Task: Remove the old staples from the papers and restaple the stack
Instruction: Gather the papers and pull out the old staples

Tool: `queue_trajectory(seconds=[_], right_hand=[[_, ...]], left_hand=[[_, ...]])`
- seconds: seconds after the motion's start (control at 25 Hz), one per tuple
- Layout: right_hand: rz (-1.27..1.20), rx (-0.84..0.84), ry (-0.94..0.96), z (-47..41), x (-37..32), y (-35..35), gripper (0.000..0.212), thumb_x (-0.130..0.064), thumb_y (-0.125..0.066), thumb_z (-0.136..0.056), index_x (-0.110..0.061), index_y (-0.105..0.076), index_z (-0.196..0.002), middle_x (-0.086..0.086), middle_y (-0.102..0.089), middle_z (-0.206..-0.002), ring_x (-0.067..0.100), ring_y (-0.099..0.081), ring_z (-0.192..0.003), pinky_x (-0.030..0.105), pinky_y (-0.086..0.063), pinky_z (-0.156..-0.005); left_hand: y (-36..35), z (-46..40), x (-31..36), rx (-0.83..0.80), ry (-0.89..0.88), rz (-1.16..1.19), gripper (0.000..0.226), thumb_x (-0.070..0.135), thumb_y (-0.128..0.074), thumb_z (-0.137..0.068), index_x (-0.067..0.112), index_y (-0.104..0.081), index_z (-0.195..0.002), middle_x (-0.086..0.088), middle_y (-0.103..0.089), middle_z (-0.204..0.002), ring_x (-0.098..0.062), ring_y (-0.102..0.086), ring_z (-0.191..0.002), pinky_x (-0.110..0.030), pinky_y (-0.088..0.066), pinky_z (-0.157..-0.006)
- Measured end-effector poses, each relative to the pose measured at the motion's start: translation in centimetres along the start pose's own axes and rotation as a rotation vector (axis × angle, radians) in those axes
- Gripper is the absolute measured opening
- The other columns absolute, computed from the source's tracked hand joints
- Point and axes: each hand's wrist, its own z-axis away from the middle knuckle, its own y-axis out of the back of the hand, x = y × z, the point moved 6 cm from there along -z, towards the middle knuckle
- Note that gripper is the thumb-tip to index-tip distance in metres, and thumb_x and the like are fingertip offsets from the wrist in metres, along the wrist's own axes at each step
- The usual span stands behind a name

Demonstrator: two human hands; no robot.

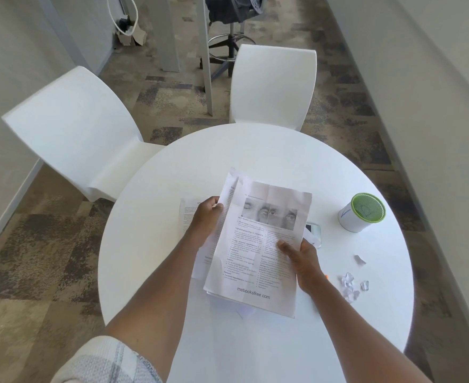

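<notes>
A stack of printed papers with a photo strip of eyes at the top is held up over the round white table. My left hand grips the stack's left edge near the top, where a sheet curls back. My right hand grips the right edge, thumb pressed on the printed page. More loose sheets lie flat on the table under and left of the stack. No stapler or staple remover shows clearly.
A white cup with a green rim stands at the right. A small clear object lies partly hidden behind the papers. Torn paper scraps lie at the right. Two white chairs stand beyond the table.
</notes>
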Motion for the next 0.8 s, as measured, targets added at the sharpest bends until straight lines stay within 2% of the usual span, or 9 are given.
queue_trajectory(seconds=[0.08, 0.16, 0.24, 0.32, 0.48, 0.56, 0.68, 0.8], right_hand=[[0.006, 0.003, 0.017, 0.0, -0.4, -0.5, 0.017, -0.007, -0.074, -0.086, -0.008, -0.073, -0.103, 0.009, -0.079, -0.091, 0.023, -0.076, -0.079, 0.030, -0.059, -0.063], [0.003, -0.006, 0.022, 0.1, -0.6, -1.1, 0.015, -0.007, -0.074, -0.086, -0.009, -0.073, -0.101, 0.008, -0.079, -0.090, 0.021, -0.076, -0.077, 0.028, -0.059, -0.061], [0.003, -0.021, 0.020, 0.3, -0.8, -1.7, 0.016, -0.007, -0.074, -0.086, -0.009, -0.072, -0.102, 0.010, -0.079, -0.091, 0.023, -0.076, -0.078, 0.030, -0.059, -0.063], [0.008, -0.032, 0.025, 0.2, -1.0, -2.1, 0.017, -0.008, -0.074, -0.086, -0.007, -0.072, -0.103, 0.011, -0.079, -0.093, 0.025, -0.075, -0.080, 0.034, -0.060, -0.067], [0.032, -0.052, 0.039, 0.1, -1.5, -2.4, 0.020, -0.012, -0.075, -0.087, -0.008, -0.072, -0.106, 0.009, -0.079, -0.095, 0.026, -0.076, -0.085, 0.033, -0.061, -0.069], [0.049, -0.062, 0.053, 0.2, -1.7, -2.4, 0.028, -0.021, -0.077, -0.086, -0.012, -0.071, -0.112, 0.006, -0.079, -0.099, 0.023, -0.076, -0.090, 0.029, -0.061, -0.068], [-0.001, -0.139, 0.023, 0.2, -1.7, -2.6, 0.049, -0.037, -0.077, -0.081, -0.011, -0.066, -0.121, 0.011, -0.076, -0.112, 0.029, -0.074, -0.102, 0.042, -0.061, -0.082], [-0.163, -0.251, -0.083, 0.3, -1.1, -3.0, 0.051, -0.035, -0.076, -0.082, -0.011, -0.065, -0.125, 0.018, -0.072, -0.119, 0.037, -0.070, -0.109, 0.053, -0.057, -0.091]], left_hand=[[-0.2, 0.6, -0.1, -0.001, 0.032, 0.120, 0.023, 0.026, -0.045, -0.094, 0.013, -0.065, -0.097, -0.011, -0.066, -0.091, -0.020, -0.053, -0.081, -0.034, -0.041, -0.076], [-0.5, 1.4, -0.3, -0.016, 0.062, 0.232, 0.027, 0.035, -0.048, -0.095, 0.011, -0.059, -0.088, -0.014, -0.057, -0.087, -0.023, -0.050, -0.083, -0.037, -0.040, -0.077], [-0.8, 1.9, -0.6, -0.065, 0.059, 0.248, 0.030, 0.039, -0.055, -0.096, 0.011, -0.066, -0.098, -0.015, -0.066, -0.096, -0.026, -0.058, -0.088, -0.038, -0.046, -0.082], [-1.1, 2.2, -1.1, -0.121, 0.033, 0.196, 0.027, 0.036, -0.065, -0.093, 0.015, -0.070, -0.110, -0.010, -0.073, -0.106, -0.024, -0.066, -0.097, -0.037, -0.050, -0.088], [-1.0, 2.4, -1.5, -0.154, 0.035, 0.200, 0.018, 0.024, -0.070, -0.091, 0.019, -0.071, -0.109, -0.005, -0.075, -0.104, -0.022, -0.067, -0.096, -0.034, -0.052, -0.088], [-0.9, 2.4, -1.4, -0.156, 0.039, 0.232, 0.018, 0.023, -0.070, -0.091, 0.016, -0.071, -0.108, -0.008, -0.076, -0.105, -0.027, -0.070, -0.098, -0.038, -0.054, -0.088], [-1.0, 2.6, -1.0, -0.199, 0.063, 0.346, 0.025, 0.018, -0.071, -0.091, 0.010, -0.070, -0.114, -0.014, -0.075, -0.112, -0.033, -0.070, -0.107, -0.044, -0.055, -0.095], [-1.1, 2.7, -0.8, -0.245, 0.079, 0.388, 0.028, 0.016, -0.071, -0.091, 0.008, -0.069, -0.118, -0.014, -0.074, -0.115, -0.031, -0.069, -0.109, -0.042, -0.054, -0.096]])
